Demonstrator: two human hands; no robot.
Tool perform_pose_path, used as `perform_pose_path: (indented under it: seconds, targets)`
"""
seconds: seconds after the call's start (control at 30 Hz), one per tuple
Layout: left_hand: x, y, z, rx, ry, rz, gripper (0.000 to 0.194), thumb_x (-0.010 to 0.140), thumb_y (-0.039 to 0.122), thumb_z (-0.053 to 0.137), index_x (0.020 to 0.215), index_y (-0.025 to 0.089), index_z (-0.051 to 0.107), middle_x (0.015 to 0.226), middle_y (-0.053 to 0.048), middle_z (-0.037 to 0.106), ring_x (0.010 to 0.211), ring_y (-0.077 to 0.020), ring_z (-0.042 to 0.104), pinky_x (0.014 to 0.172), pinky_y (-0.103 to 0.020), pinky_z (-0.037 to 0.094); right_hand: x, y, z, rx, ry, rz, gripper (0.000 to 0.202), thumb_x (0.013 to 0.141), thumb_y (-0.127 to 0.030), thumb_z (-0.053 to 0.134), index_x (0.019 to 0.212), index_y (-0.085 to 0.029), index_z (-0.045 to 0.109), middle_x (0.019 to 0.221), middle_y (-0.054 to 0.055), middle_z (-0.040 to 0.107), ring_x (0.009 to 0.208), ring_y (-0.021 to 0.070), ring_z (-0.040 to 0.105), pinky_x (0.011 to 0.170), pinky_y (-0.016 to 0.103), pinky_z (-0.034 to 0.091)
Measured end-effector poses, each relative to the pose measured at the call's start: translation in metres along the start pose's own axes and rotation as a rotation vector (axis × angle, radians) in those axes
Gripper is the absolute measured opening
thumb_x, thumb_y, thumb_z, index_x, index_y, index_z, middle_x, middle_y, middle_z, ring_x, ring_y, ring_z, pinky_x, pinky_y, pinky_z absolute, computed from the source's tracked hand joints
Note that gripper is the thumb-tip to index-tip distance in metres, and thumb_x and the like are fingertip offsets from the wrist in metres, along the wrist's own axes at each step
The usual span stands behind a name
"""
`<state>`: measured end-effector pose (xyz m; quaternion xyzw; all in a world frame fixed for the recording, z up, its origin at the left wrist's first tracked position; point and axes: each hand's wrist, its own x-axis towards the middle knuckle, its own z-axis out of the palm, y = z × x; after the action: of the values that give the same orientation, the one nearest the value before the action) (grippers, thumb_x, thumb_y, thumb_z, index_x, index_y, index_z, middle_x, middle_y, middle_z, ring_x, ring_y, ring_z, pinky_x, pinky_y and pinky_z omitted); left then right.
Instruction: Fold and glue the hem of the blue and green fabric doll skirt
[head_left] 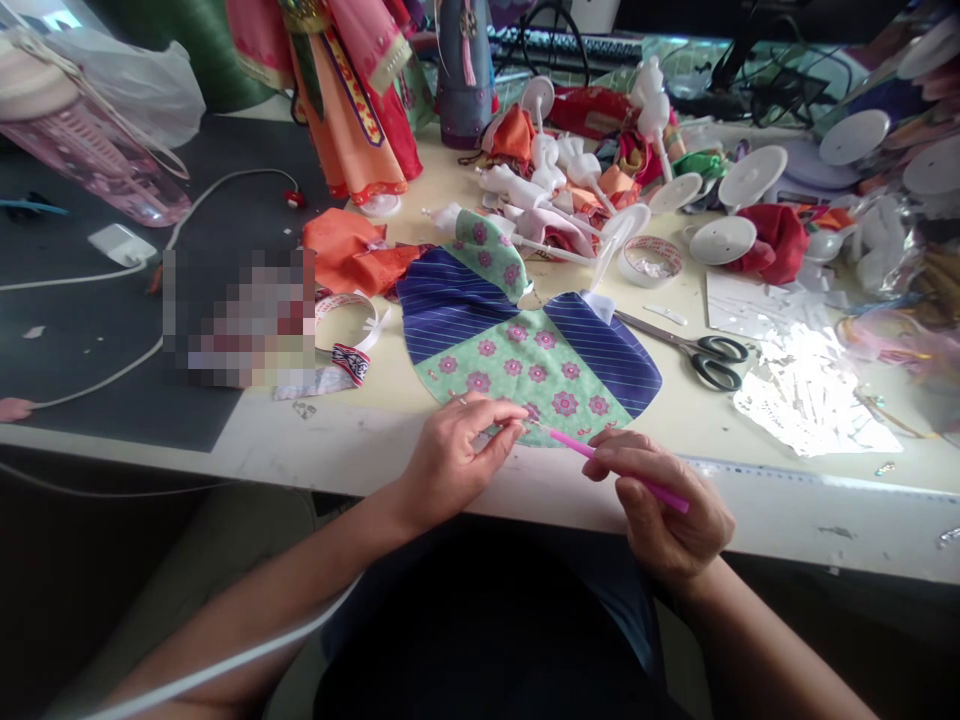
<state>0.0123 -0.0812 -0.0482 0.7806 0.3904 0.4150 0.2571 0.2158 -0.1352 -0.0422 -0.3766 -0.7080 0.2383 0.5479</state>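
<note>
A fabric piece of green floral cloth (536, 365) with dark blue striped side panels (606, 350) lies at the table's front edge. My left hand (454, 450) is over its lower edge, thumb and index finger pinched together. What they pinch, if anything, is too small to make out. In my right hand (667, 500) is a slim pink pen-like tool (574, 443), held at a slant. Its thin tip points left and ends close to my left fingertips, above the cloth.
Black-handled scissors (716, 360) lie right of the cloth, by a shiny heap of white pieces (810, 390). Tape rolls (651, 260), orange cloth (349, 250), white doll bodies and round stands (752, 178) crowd behind. Dressed dolls (360, 120) stand at the back; a pink bottle (97, 150) is far left.
</note>
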Motion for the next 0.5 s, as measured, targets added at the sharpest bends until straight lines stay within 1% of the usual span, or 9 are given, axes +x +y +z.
perform_pose_path:
  seconds: [0.1, 0.2, 0.3, 0.4, 0.5]
  targets:
    - [0.0009, 0.0016, -0.0011, 0.028, 0.063, 0.020, 0.008, 0.086, 0.015, 0.061, 0.092, 0.018, 0.066, 0.082, -0.003, 0.071, 0.078, -0.0142, 0.065, 0.077, -0.027, 0.052, -0.0007, 0.0010, 0.0014, -0.071, 0.106, 0.081, 0.025, 0.087, -0.009, 0.051, 0.107, -0.019, 0.064, 0.076, 0.003, 0.064, 0.070, 0.0182, 0.062, 0.067, 0.038, 0.053]
    - [0.0021, 0.0020, -0.0014, 0.061, 0.101, 0.069, 0.007, 0.085, 0.014, 0.062, 0.090, 0.017, 0.065, 0.081, -0.003, 0.071, 0.077, -0.0145, 0.066, 0.076, -0.027, 0.052, -0.0004, 0.0018, 0.0027, -0.135, 0.157, 0.157, 0.021, 0.089, -0.011, 0.052, 0.103, -0.020, 0.064, 0.071, 0.001, 0.064, 0.064, 0.0153, 0.061, 0.060, 0.032, 0.051]
    - [0.0026, 0.0011, -0.0002, 0.100, 0.101, 0.116, 0.007, 0.084, 0.013, 0.061, 0.089, 0.017, 0.065, 0.080, -0.004, 0.071, 0.079, -0.0164, 0.066, 0.078, -0.030, 0.052, 0.0004, 0.0015, 0.0041, -0.205, 0.154, 0.205, 0.015, 0.090, -0.014, 0.054, 0.099, -0.020, 0.064, 0.071, 0.000, 0.065, 0.064, 0.0139, 0.062, 0.061, 0.030, 0.051]
    - [0.0022, 0.0002, 0.0011, 0.137, 0.068, 0.156, 0.008, 0.084, 0.012, 0.061, 0.087, 0.018, 0.064, 0.081, -0.004, 0.071, 0.082, -0.0175, 0.066, 0.084, -0.034, 0.051, 0.0008, 0.0014, 0.0053, -0.254, 0.128, 0.261, 0.010, 0.090, -0.017, 0.055, 0.096, -0.020, 0.062, 0.072, -0.001, 0.066, 0.064, 0.0133, 0.063, 0.063, 0.029, 0.052]
    - [0.0013, 0.0002, 0.0018, 0.172, 0.031, 0.198, 0.009, 0.083, 0.011, 0.061, 0.088, 0.018, 0.063, 0.082, -0.003, 0.072, 0.085, -0.0182, 0.066, 0.089, -0.037, 0.049, 0.0009, 0.0025, 0.0061, -0.285, 0.104, 0.280, 0.007, 0.090, -0.018, 0.056, 0.095, -0.019, 0.061, 0.071, -0.001, 0.067, 0.064, 0.0127, 0.064, 0.063, 0.028, 0.052]
